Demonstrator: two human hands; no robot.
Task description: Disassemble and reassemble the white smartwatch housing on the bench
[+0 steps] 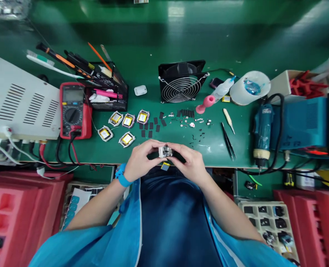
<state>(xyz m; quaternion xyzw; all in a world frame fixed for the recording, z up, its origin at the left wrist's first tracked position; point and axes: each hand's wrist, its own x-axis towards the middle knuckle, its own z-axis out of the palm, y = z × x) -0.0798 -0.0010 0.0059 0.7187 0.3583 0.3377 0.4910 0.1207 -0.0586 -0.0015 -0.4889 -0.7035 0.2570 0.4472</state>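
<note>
Workbench inventory, left to right.

- Red compartment trays (pixel 17 215): lower left, below the bench edge.
- White vented equipment case (pixel 20 102): far left of the green bench (pixel 142 48), cables trailing from its front.
- Red multimeter (pixel 72 110): just beside the case, leads hanging over the edge.
- Black mesh tool holder (pixel 109 89): behind the multimeter, filled with screwdrivers and pens.
- Five yellow-faced battery cells (pixel 127 139): loose cluster on the bench, near the left hand.
- Left hand (pixel 140 161): at the bench's near edge, blue wristband (pixel 121 176) on the wrist; fingertips closed on the left side of the small white-and-metal component.
- Small white-and-metal component (pixel 165 151): pinched between both hands, held just above the bench's front edge; a small yellow part (pixel 165 166) shows directly beneath it.
- Right hand (pixel 190 161): fingertips closed on the component's right side.
- Black fan (pixel 182 82): upright, behind the hands.
- Small black pads and tiny metal parts (pixel 186 120): scattered between fan and hands.
- Black tweezers (pixel 228 141): lying right of the hands.
- Blue electric screwdriver (pixel 262 131): further right, beside a blue box (pixel 303 122).
</note>
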